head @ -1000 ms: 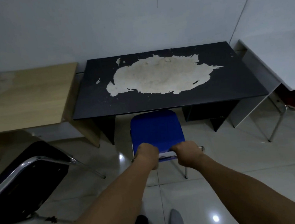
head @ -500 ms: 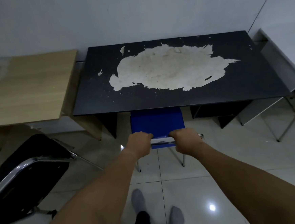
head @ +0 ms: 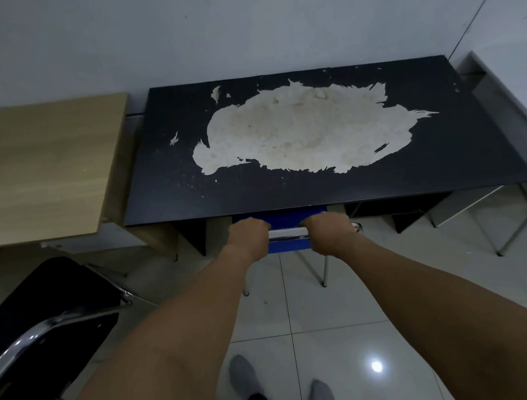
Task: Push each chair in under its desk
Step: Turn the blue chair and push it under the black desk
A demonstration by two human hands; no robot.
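Note:
A blue chair with chrome legs sits almost wholly under the black desk, whose top has a large worn pale patch. Only the chair's back and a strip of its seat show at the desk's front edge. My left hand and my right hand both grip the top rail of the chair's back, side by side. A black chair with a chrome frame stands at the lower left, out in front of the light wooden desk.
A white desk stands at the right against the corner, with chrome chair legs and a dark red seat beneath it. The floor is glossy pale tile. My socked feet are at the bottom. A wall runs behind all the desks.
I have stepped forward and the blue chair has slid further under the black desk; much less of its seat shows. Both hands keep their grip on its back.

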